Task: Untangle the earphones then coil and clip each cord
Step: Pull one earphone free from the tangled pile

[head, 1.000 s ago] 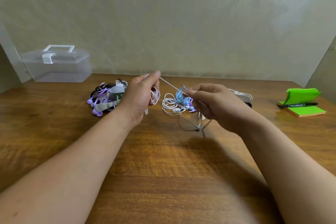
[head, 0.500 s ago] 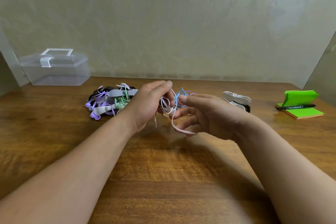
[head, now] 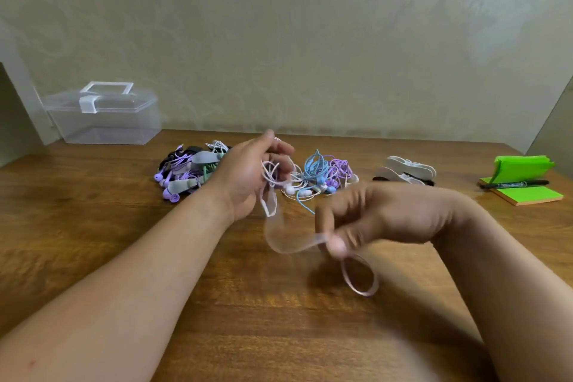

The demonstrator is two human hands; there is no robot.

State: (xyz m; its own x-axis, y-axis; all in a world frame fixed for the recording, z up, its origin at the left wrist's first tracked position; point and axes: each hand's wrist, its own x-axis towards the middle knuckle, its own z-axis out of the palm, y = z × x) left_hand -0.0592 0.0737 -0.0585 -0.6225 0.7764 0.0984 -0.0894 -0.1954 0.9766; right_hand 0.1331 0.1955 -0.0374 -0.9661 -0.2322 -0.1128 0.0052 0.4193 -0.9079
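Left hand (head: pixel 248 178) gripping loops of pale pink cord (head: pixel 269 214), right hand (head: pixel 375 214) pinching the same cord lower down, tangled earphones (head: pixel 322 172) lying just behind

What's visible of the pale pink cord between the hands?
The pale pink cord is thin, flat-looking and limp, likely rubbery plastic. Several turns are bunched in the left hand, with a short loop hanging below. A motion-blurred stretch sags across to the right hand, which pinches it; beyond the pinch another loop dangles over the wooden table.
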